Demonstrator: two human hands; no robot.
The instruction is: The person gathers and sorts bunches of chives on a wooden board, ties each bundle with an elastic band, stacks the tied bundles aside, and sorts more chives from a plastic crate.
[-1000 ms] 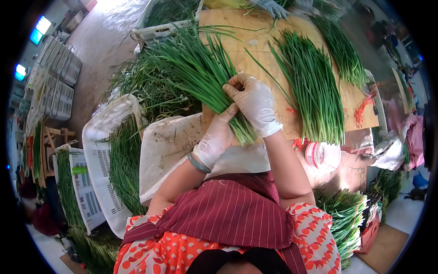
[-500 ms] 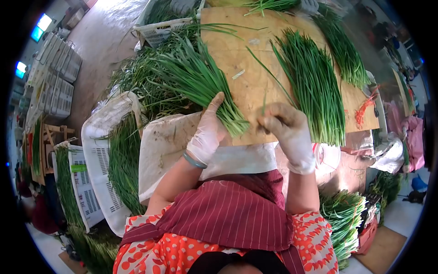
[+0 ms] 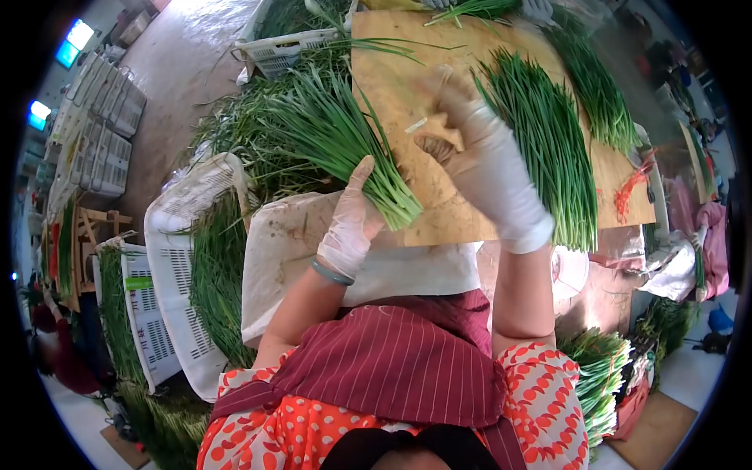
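Near the left edge of the wooden board (image 3: 439, 223), my gloved left hand (image 3: 352, 219) is wrapped round the pale stem ends of a green stalk bunch (image 3: 337, 129). The leafy tips point up and left over a loose heap of greens (image 3: 235, 117). My gloved right hand (image 3: 478, 157) is raised over the board, to the right of the bunch, with its fingers spread and partly smeared by motion. Nothing shows between them. Right of that hand a larger pile of stalks (image 3: 548, 149) lies on the board, and another pile (image 3: 599, 94) lies beyond it.
White crates of greens (image 3: 176, 274) stand at the left, with another crate (image 3: 290, 51) at the top. Red ties (image 3: 630, 192) lie at the board's right edge. Another person's gloved hand (image 3: 536, 9) is at the far edge. A round container (image 3: 569, 270) sits below the board.
My right hand let go of the bunch, moved right, then rose up over the board with its fingers spreading. My left hand kept the bunch and shifted slightly left.
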